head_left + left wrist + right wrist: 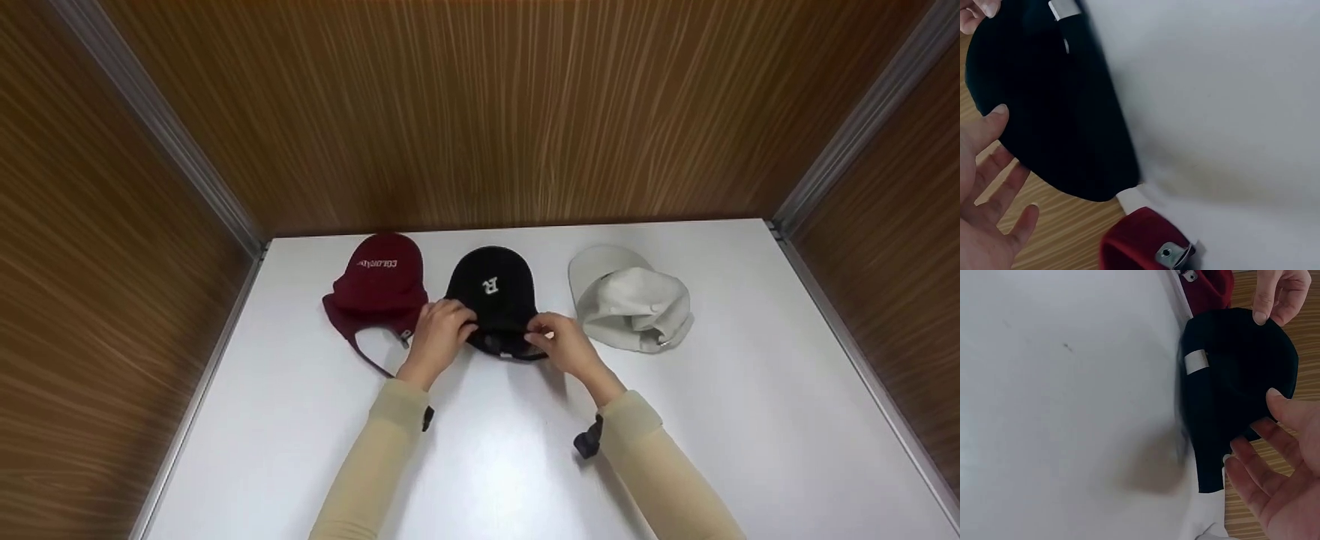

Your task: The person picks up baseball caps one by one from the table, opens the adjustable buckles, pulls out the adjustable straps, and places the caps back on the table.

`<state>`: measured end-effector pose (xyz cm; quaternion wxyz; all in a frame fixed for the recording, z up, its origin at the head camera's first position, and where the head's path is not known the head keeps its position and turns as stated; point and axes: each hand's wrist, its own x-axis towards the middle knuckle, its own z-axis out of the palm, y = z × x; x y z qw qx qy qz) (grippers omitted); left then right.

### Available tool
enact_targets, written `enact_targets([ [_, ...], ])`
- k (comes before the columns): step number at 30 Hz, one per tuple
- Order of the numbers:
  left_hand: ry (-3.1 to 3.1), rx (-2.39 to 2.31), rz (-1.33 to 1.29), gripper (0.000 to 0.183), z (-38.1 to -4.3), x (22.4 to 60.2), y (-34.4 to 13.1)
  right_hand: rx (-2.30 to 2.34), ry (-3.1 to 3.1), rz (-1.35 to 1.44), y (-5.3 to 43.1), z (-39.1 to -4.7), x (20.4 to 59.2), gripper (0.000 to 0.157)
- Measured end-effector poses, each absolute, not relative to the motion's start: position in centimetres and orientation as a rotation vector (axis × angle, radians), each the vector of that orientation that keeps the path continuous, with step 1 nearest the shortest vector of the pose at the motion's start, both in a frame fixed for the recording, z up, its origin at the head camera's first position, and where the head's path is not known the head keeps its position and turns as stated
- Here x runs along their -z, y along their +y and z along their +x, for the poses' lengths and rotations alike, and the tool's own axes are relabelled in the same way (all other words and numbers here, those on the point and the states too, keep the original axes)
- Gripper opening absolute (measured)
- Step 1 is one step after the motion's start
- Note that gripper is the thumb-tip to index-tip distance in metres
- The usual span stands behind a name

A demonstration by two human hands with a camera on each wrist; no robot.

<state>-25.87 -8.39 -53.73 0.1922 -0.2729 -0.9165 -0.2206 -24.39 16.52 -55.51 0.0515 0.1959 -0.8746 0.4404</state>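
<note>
A black cap (506, 304) with a white letter on it lies in the middle of the white table, brim toward the back wall. My left hand (441, 334) pinches the left side of its rim between thumb and fingers. On the opposite side, my right hand (568, 346) grips the rim, thumb inside the opening and fingers outside. Both wrist views look at the cap's dark underside (1055, 112), where a white label (1196, 361) shows. The black back strap hangs loose at its right end.
A dark red cap (379, 289) with white lettering lies to the left, its strap trailing toward me and a metal buckle (1174, 256) near my left hand. To the right sits a pale cap (637, 300). Wood-grain panels (510, 112) enclose the table (480, 465) at back and sides.
</note>
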Motion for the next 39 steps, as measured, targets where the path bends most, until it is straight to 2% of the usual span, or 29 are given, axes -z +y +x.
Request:
enact_targets([
  [9,-2.494,0.691,-0.857,0.010,-24.0,52.2,-8.7,-1.396,-2.611,0.667,17.3,-22.7,54.1,0.006],
  [25,-2.336,0.788,-0.900,0.012,-21.7,47.5,-8.4,-1.521,-2.500,0.649,17.8,-20.0,48.9,0.006],
  [34,-2.181,0.740,-0.866,0.022,-20.3,46.6,-8.8,-1.578,-2.451,0.636,17.4,-19.1,46.4,0.004],
  [39,-2.089,0.712,-0.948,0.024,-19.3,47.3,-9.4,-1.592,-2.441,0.655,17.0,-18.0,43.7,0.004],
])
